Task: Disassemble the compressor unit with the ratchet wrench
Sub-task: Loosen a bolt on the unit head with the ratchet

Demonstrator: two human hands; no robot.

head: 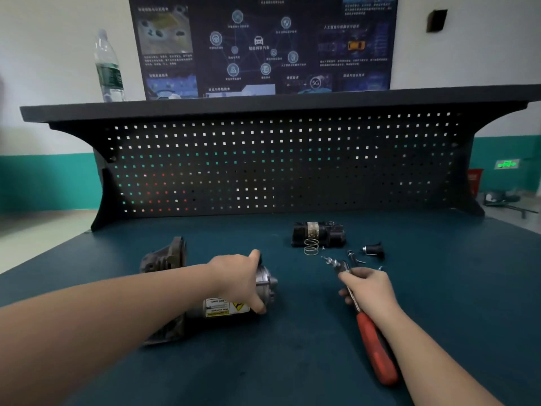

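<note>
Head view takes in one compressor unit [225, 306] lying on its side left of the bench's [292, 361] middle, the left hand [240, 276] curled over its silver end, and one ratchet wrench [369, 320] gripped near its head by the right hand [369, 288], red handle trailing toward the near edge. Toward the back edge lie the loose parts — one black block [319, 234], one spring [311, 247], one small black cap [374, 249]. The near-right corner and far-left stretch lie open — one bottle [109, 68] stands on the shelf above.
</note>
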